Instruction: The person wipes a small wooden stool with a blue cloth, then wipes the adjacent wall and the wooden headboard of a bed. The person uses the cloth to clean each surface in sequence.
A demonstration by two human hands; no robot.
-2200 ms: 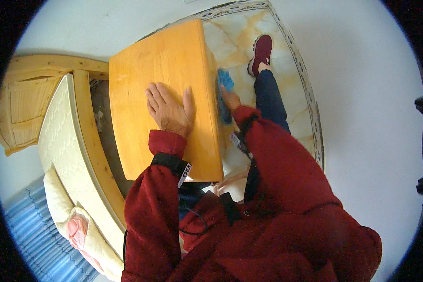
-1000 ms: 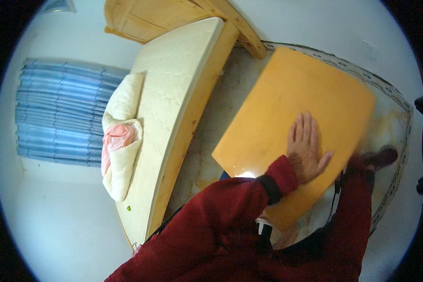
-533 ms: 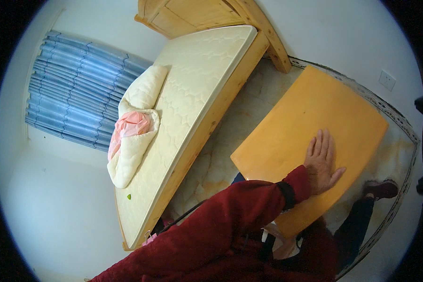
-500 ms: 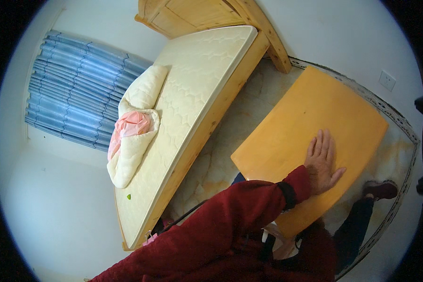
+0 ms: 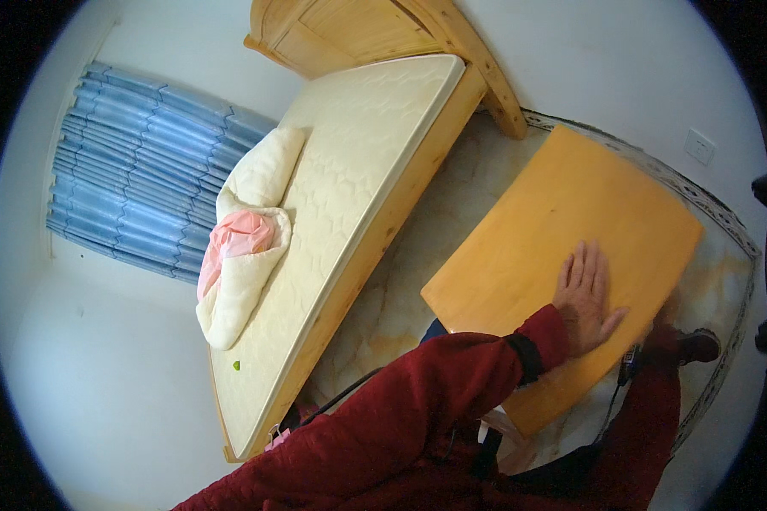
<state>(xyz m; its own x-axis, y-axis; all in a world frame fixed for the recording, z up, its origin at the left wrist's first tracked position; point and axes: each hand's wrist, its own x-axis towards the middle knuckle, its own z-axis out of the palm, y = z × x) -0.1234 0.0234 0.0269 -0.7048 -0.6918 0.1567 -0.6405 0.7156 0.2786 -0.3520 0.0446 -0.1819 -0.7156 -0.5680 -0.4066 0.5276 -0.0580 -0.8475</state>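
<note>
My left hand lies flat on a yellow wooden tabletop, fingers stretched out and slightly apart, with nothing held. A dark red sleeve and a black wrist band cover that arm. My right arm, in the same red sleeve, reaches forward along the tabletop's right edge. At its end my right hand is smeared and partly hidden at that edge, so its fingers cannot be made out. Near that wrist is a small dark device with a thin cable.
To the left stands a wooden bed with a bare cream mattress. A white quilt and pink cloth are bunched on it. Beyond hangs a blue curtain. My shoe is on the marbled floor, near the right wall.
My right arm has come forward past the tabletop's right edge, over my leg. My left hand stays flat on the wood. The view has shifted slightly.
</note>
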